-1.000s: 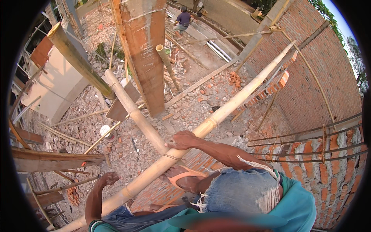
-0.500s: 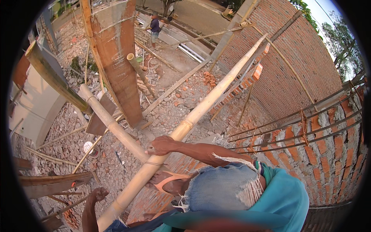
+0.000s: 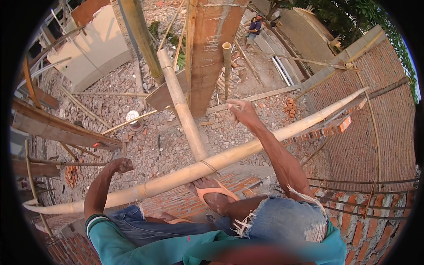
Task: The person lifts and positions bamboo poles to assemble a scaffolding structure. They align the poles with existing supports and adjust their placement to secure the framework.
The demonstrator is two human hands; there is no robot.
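A long pale bamboo pole runs across in front of me, from the lower left to the far right. A second bamboo pole meets it from the far side, and a thin tie wraps the long pole at that joint. My right hand is raised beyond the long pole, fingers partly stretched and apart, holding nothing. My left hand hovers past the pole's left part, fingers curled in, with nothing visible in them. My sandalled foot is on the brickwork beside the joint.
A tall wooden formwork panel and an upright bamboo post stand ahead. Rubble covers the ground below, with a white bucket. Rebar runs along the brick wall at right. Another person stands far off.
My right hand has left the long bamboo pole and lifted forward. My left hand stays curled beyond the pole. The view has turned left, so the scene appears shifted and rotated.
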